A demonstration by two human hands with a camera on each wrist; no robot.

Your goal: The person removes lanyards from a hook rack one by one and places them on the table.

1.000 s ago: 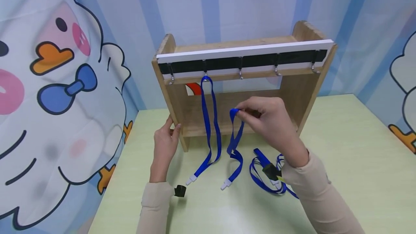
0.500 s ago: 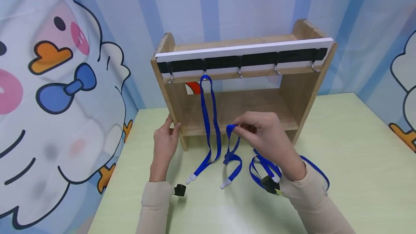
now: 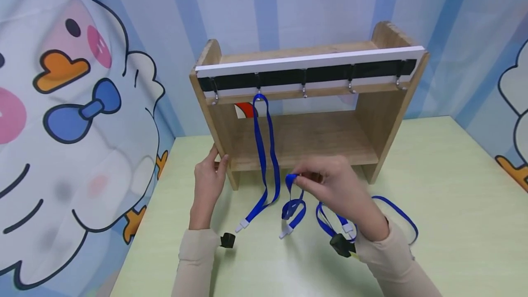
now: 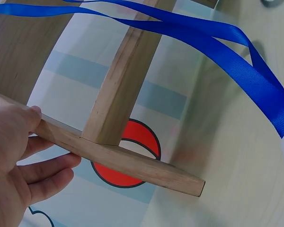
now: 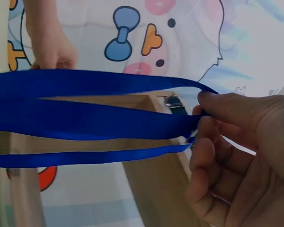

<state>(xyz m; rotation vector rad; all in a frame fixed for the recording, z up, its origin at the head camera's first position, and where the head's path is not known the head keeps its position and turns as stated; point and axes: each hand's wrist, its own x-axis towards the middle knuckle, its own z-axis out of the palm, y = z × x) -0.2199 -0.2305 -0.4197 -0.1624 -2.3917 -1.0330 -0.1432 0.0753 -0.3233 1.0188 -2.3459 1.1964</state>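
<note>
My left hand (image 3: 209, 182) grips the left side panel of a small wooden shelf (image 3: 321, 139). In the left wrist view the thumb lies on one side of that panel (image 4: 132, 163) and the fingers on the other. Low in front of the shelf, my right hand (image 3: 336, 184) pinches the top of a blue lanyard (image 3: 299, 219) between thumb and fingertips. Its strap sags in a curl, with the white clip (image 3: 286, 231) at the table. Another blue lanyard (image 3: 260, 145) hangs from the second hook from the left, its white clip (image 3: 242, 225) down by the tabletop.
Across the shelf's top front runs a white and black rail (image 3: 326, 75) with several metal hooks. More blue lanyard strap (image 3: 398, 210) lies on the pale green table (image 3: 462, 205), partly hidden under my right arm. A cartoon duck cloth (image 3: 103, 173) hangs behind and to the left.
My right hand has moved down from in front of the shelf, lowering the pinched lanyard so its strap folds more loosely. The left hand keeps its grip on the panel.
</note>
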